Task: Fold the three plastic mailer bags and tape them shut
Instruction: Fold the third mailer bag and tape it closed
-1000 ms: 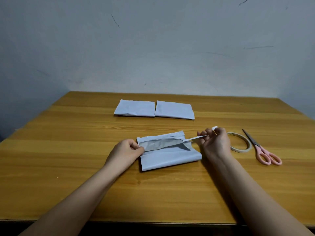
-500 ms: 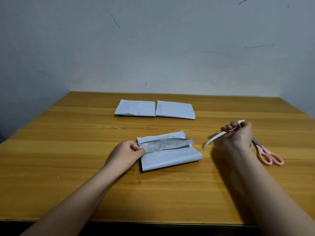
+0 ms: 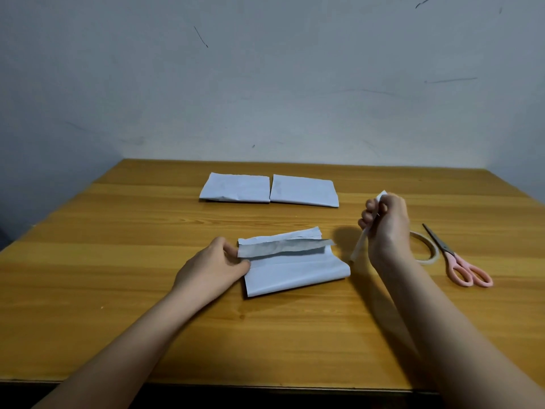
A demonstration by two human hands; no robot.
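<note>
The left hand pinches the left edge of the third mailer bag, which lies folded on the bench with its grey adhesive band exposed and its flap not yet pressed down. To that bag's right, the right hand is raised, its fingers curled around a peeled white liner strip. Just beyond the right hand lie the tape roll and pink scissors. Well ahead of both hands, two folded bags sit side by side, apparently finished; the last seal seems to remain.
</note>
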